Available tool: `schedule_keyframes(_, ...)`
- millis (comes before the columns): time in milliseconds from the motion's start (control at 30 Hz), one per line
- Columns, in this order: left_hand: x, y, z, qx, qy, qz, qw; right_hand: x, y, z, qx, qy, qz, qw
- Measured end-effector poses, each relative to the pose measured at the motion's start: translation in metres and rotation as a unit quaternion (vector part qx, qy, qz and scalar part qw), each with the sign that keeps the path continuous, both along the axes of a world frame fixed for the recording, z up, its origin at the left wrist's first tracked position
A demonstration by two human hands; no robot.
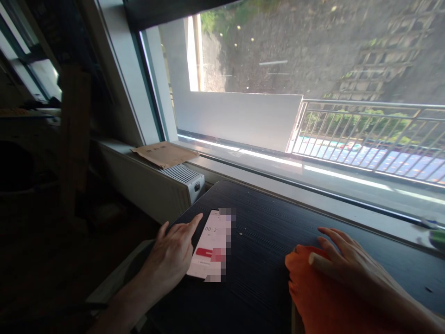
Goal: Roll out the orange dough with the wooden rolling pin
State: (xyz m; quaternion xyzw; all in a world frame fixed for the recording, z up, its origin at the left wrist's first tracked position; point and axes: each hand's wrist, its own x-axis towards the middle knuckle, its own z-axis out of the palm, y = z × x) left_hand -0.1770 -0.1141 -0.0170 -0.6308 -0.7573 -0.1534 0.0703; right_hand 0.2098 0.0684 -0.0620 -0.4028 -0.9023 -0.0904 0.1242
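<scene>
A phone point(204, 241) lies face up on the dark table, its screen showing a timer and a red button; part of the screen is blurred into blocks. Just left of it is my left hand point(175, 243), with the index finger stretched along the phone's upper left edge and nothing held. My right hand point(344, 257) rests over an orange thing point(313, 297) with a wavy edge, perhaps cloth. Its fingers are stretched out past the orange thing toward the window, and the thumb lies on top. I cannot make out what the orange thing is.
The dark wood-grain table point(257, 278) meets the window sill point(264, 178). Beyond its far left corner stands a white radiator point(194, 183) with a brown envelope point(165, 154) on top. A blurred green object point(436, 239) is at the right edge.
</scene>
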Motion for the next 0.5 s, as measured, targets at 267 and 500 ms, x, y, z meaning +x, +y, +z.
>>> schedule_keyframes(267, 0.021, 0.012, 0.008, 0.012, -0.056, -0.073, 0.996, -0.003, -0.007, 0.005, 0.004, -0.013, 0.011, 1.000)
schedule_keyframes(500, 0.025, -0.022, 0.005, 0.103, 0.052, -0.126, 0.985, -0.008, -0.012, 0.010, 0.003, -0.013, -0.005, 1.000)
